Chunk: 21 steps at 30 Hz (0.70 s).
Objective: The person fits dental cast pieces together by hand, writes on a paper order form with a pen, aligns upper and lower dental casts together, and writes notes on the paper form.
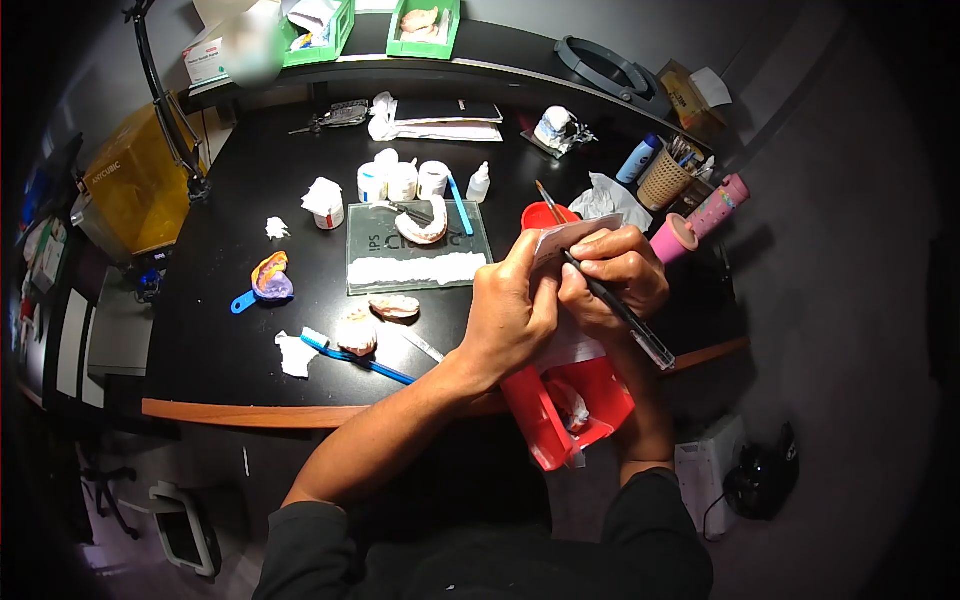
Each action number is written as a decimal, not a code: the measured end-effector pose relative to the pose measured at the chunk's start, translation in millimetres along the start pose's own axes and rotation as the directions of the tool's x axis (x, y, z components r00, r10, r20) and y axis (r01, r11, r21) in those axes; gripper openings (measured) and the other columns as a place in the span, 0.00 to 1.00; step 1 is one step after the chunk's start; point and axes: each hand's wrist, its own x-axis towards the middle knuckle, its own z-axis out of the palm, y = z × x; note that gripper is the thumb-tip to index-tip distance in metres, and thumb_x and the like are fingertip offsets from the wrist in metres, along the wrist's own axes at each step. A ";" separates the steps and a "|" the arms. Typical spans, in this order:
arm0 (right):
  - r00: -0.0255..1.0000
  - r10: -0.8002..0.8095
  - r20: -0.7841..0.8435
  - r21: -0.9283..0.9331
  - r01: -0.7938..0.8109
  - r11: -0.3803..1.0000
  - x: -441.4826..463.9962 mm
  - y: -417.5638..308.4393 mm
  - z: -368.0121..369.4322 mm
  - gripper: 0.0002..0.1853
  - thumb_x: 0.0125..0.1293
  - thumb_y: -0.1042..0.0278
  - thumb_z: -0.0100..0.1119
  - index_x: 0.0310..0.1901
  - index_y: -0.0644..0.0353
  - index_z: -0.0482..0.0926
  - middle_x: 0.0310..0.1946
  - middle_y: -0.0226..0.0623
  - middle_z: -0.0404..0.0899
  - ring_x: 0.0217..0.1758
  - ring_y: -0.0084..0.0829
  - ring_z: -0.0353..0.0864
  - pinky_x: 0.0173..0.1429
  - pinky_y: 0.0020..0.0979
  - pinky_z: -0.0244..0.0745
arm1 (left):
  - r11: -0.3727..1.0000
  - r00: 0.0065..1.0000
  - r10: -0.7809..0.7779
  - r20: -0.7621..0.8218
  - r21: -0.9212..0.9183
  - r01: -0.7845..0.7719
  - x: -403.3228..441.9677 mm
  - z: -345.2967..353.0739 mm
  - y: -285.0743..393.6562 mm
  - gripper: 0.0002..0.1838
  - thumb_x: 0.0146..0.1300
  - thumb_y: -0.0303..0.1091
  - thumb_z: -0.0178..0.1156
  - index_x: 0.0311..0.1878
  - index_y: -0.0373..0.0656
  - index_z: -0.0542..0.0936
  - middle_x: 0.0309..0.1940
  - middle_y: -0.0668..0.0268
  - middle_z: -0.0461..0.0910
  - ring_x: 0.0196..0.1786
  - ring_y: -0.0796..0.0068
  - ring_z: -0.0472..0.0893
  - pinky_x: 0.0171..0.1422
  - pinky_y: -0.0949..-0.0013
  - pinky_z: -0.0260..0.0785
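My right hand (622, 278) grips a black pen (628, 318), its tip against a slip of paper (578, 231). Pinched between thumb and fingers, the paper is held by my left hand (510, 318). Beneath my hands, a red bin (533, 418) hangs at the table's front edge, with a wrapped item (573, 410) in it. To the left of my left hand lie two pale dental models (357, 333), a blue toothbrush (378, 370) and a blue-handled impression tray (270, 281). A tooth arch (430, 226) rests on a glass slab (364, 232) alongside a white strip (415, 269).
Behind the slab stand several white jars (401, 182) and a dropper bottle (479, 184). Right of my hands are crumpled tissue (600, 197), a pink tumbler (673, 240) and a pen holder (664, 183). Green bins (424, 45) sit on the shelf; a lamp arm (158, 95) rises left.
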 end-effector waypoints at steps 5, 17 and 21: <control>1.000 0.025 -0.016 -0.001 -0.025 1.000 1.9 -4.0 2.1 0.15 0.48 0.88 0.72 0.33 0.59 0.78 0.35 0.38 0.83 0.32 0.29 0.87 0.38 0.30 0.84 | 1.000 1.000 -0.010 0.000 -0.008 0.010 -0.2 0.3 2.2 0.15 0.67 0.18 0.56 0.57 0.33 0.79 0.34 0.53 0.86 0.37 0.71 0.88 0.42 0.67 0.77; 0.998 0.058 -0.015 -0.003 -0.058 0.998 0.5 -5.3 0.7 0.16 0.47 0.88 0.72 0.31 0.59 0.76 0.34 0.38 0.83 0.33 0.31 0.88 0.40 0.31 0.85 | 1.000 1.000 -0.025 0.000 -0.002 0.025 -0.4 0.7 0.1 0.14 0.69 0.18 0.57 0.57 0.34 0.79 0.35 0.54 0.87 0.39 0.73 0.88 0.44 0.67 0.78; 0.998 0.056 -0.007 -0.013 -0.056 0.998 0.5 -5.2 0.6 0.16 0.47 0.88 0.72 0.31 0.58 0.76 0.34 0.38 0.83 0.33 0.31 0.88 0.40 0.32 0.86 | 1.000 1.000 0.001 -0.007 0.003 -0.001 0.2 0.1 0.3 0.14 0.69 0.18 0.58 0.56 0.34 0.79 0.35 0.54 0.87 0.38 0.73 0.88 0.43 0.67 0.78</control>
